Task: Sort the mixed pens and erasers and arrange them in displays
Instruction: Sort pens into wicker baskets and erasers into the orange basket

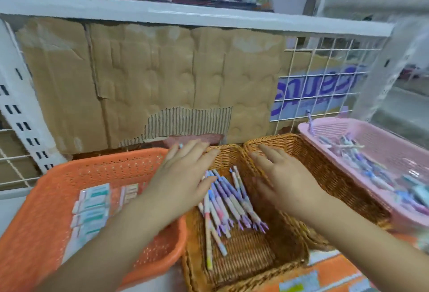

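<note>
A white shelf carries four containers side by side: an orange perforated plastic basket at 8 o'clock, a rectangular woven wicker basket at 6, a second wicker basket touching it at 3, and a pink plastic basket beyond that.

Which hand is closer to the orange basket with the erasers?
Left. The left hand is open above the right rim of the orange basket; the right hand is farther right, above the wicker baskets.

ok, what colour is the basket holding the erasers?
The basket is orange perforated plastic; the head view shows it best.
</note>
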